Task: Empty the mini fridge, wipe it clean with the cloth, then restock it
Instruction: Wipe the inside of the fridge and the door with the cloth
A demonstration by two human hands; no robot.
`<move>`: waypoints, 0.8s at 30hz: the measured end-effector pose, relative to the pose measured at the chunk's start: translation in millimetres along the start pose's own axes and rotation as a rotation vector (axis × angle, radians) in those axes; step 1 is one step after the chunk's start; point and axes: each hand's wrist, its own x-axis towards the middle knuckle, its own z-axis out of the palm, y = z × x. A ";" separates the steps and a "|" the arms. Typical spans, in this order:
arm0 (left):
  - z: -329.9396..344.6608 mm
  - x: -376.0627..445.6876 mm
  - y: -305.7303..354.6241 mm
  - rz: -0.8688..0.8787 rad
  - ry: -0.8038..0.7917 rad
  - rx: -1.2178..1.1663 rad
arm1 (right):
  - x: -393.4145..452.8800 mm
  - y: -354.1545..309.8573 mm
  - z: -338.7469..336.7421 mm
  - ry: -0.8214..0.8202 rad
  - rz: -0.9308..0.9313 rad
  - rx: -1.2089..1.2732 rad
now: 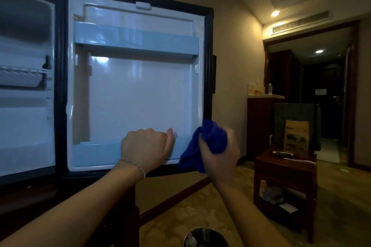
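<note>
Fridge door: the mini fridge door point(138, 86) stands swung wide open, its white inner liner facing the camera inside a dark rubber seal.
Door shelves: a pale upper door shelf point(136, 40) spans the liner; a lower door shelf point(96, 153) runs along the bottom. Nothing shows in either.
Fridge cavity: the fridge interior point(24, 106) lies at the left, white-walled, with a wire shelf point(22, 75) partway up.
Cloth: the blue cloth point(208, 140) is bunched into a thick wad at the door's lower right corner, a fold hanging down past the bottom edge.
Right hand: the right hand point(219, 153) has its fingers curled round the cloth, gripping it.
Left hand: the left hand point(147, 147) rests on the lower door shelf, fingers folded over its rim, thumb against the liner; a thin bracelet circles the wrist.
Hard to make out: the cavity is cut off by the left frame edge; the right hand is motion-blurred; whether the cloth touches the door cannot be told.
Room: a wooden side table point(285, 168) stands well off to the right, carrying a brown paper bag point(297, 136).
</note>
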 end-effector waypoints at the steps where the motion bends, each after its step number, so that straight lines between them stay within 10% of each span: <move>1: -0.2 -0.2 1.2 0.000 0.011 -0.005 | 20.4 -8.4 0.6 -0.040 -0.038 -0.005; 10: 1.1 1.5 -5.4 0.025 0.032 -0.060 | 193.8 -103.8 25.9 0.083 -0.228 0.025; 24: 4.6 5.2 0.5 0.101 -0.066 0.097 | -8.9 3.2 4.1 0.043 0.192 0.115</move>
